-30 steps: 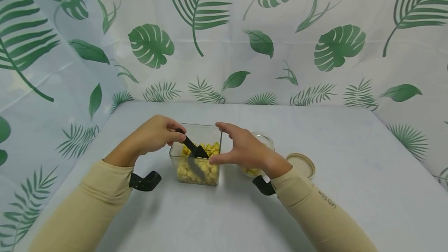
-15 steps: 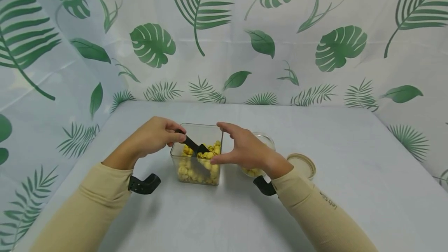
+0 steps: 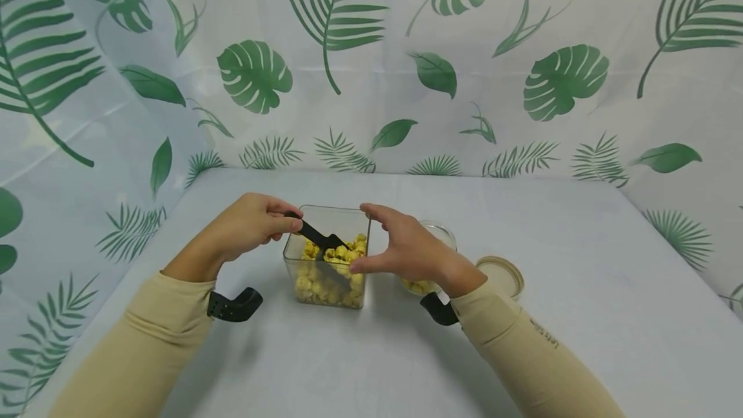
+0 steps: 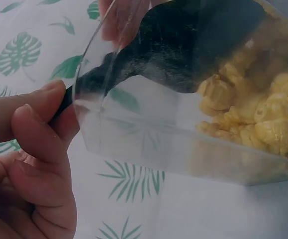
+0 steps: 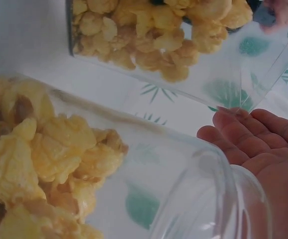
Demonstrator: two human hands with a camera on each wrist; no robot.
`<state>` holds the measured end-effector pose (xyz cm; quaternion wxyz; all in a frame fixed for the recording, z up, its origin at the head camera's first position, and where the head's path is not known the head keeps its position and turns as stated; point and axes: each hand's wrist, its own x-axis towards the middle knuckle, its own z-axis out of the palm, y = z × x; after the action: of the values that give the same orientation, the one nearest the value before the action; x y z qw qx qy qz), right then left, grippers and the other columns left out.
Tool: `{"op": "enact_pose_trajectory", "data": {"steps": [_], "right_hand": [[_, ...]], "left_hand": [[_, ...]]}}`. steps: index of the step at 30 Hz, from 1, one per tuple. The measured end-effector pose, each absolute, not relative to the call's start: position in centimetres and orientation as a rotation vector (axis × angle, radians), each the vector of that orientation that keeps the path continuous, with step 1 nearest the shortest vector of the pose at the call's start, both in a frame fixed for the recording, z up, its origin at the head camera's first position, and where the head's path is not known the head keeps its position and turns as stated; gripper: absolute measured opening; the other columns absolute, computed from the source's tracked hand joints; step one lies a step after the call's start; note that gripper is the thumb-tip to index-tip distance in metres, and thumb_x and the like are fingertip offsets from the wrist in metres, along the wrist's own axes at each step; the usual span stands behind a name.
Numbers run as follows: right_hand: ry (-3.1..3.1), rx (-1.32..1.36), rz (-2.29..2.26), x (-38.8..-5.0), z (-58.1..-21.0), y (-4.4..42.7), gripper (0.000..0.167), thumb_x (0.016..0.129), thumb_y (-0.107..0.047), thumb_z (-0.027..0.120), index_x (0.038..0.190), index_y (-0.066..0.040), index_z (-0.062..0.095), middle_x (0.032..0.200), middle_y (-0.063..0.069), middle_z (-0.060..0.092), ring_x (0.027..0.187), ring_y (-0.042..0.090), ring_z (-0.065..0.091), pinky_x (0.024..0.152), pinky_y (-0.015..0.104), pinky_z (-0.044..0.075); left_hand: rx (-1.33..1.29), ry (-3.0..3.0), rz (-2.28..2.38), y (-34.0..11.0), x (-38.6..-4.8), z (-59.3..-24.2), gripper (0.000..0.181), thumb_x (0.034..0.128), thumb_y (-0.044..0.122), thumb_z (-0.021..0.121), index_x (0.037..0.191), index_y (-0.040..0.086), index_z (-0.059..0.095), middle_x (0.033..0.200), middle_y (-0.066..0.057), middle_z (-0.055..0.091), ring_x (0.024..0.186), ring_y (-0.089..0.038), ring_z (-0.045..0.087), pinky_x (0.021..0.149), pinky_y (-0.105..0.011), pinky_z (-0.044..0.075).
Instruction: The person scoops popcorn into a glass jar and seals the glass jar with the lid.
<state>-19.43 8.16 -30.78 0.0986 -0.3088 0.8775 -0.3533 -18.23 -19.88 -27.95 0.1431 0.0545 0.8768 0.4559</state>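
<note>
My left hand [image 3: 246,228] pinches the end of a black scoop [image 3: 313,235] between thumb and fingers. The scoop slants down into a clear square container [image 3: 333,217], its blade among yellow popcorn [image 3: 331,289]. Through the container wall in the left wrist view, the wide dark scoop blade [image 4: 183,47] lies beside popcorn [image 4: 278,117]. My right hand [image 3: 409,247] holds the container's right side, thumb at the near corner and fingers at the far one. Its fingertips touch the wall's lower edge in the right wrist view, where the fingers [image 5: 263,134] show.
Partly hidden behind my right hand stands a clear round jar [image 3: 439,232] holding popcorn [image 5: 59,149]. A round beige-rimmed lid [image 3: 500,276] lies to its right on the white tabletop [image 3: 360,366]. A leaf-patterned sheet [image 3: 348,115] hangs behind the table.
The scoop's blade has risen and shifted slightly right within the popcorn. My left hand has moved a little left over the last half second. My right hand stays put on the container.
</note>
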Motion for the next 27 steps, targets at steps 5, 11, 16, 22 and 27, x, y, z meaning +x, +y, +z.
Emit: {"op": "enact_pose_trajectory", "data": {"steps": [5, 11, 16, 22, 27], "right_hand": [[2.601, -0.921, -1.041, -19.5, -30.8, 8.1, 0.101, 0.078, -0.048, 0.085, 0.156, -0.010, 0.033, 0.158, 0.007, 0.036, 0.138, 0.033, 0.041, 0.109, 0.049, 0.038], [2.598, -0.911, -1.042, -19.4, -30.8, 8.1, 0.101, 0.078, -0.047, 0.085, 0.157, -0.011, 0.032, 0.158, 0.008, 0.036, 0.138, 0.034, 0.041, 0.109, 0.049, 0.039], [2.593, -0.900, -1.043, -19.4, -30.6, 8.2, 0.101, 0.079, -0.046, 0.085, 0.157, -0.010, 0.032, 0.158, 0.008, 0.036, 0.138, 0.034, 0.041, 0.109, 0.049, 0.038], [2.592, -0.895, -1.041, -19.5, -30.7, 8.2, 0.101, 0.079, -0.047, 0.085, 0.157, -0.011, 0.032, 0.158, 0.007, 0.036, 0.138, 0.034, 0.041, 0.109, 0.049, 0.038], [2.590, -0.901, -1.043, -19.4, -30.7, 8.2, 0.101, 0.078, -0.045, 0.086, 0.157, -0.010, 0.032, 0.158, 0.007, 0.036, 0.139, 0.033, 0.040, 0.110, 0.049, 0.037]], "left_hand": [[0.144, 2.488, 1.390, -20.3, -18.1, -28.1, 0.039, 0.1001, 0.020, 0.064, 0.132, -0.001, 0.061, 0.082, -0.005, 0.055, 0.071, -0.017, 0.046, 0.061, -0.028, 0.039], [0.124, 2.478, 1.441, -20.5, -18.1, -28.2, 0.038, 0.1003, 0.019, 0.064, 0.131, -0.003, 0.061, 0.080, -0.003, 0.056, 0.070, -0.016, 0.045, 0.061, -0.026, 0.039], [0.136, 2.505, 1.414, -19.8, -18.2, -28.4, 0.037, 0.0991, 0.020, 0.065, 0.129, -0.001, 0.063, 0.092, -0.006, 0.062, 0.074, -0.018, 0.048, 0.061, -0.027, 0.040], [0.141, 2.512, 1.404, -19.6, -18.2, -28.6, 0.038, 0.0991, 0.022, 0.065, 0.130, 0.000, 0.063, 0.095, -0.007, 0.062, 0.074, -0.017, 0.049, 0.060, -0.028, 0.040], [0.101, 2.507, 1.463, -20.3, -18.1, -28.5, 0.037, 0.1004, 0.022, 0.064, 0.130, -0.001, 0.062, 0.087, -0.005, 0.060, 0.070, -0.015, 0.046, 0.060, -0.026, 0.039]]}}
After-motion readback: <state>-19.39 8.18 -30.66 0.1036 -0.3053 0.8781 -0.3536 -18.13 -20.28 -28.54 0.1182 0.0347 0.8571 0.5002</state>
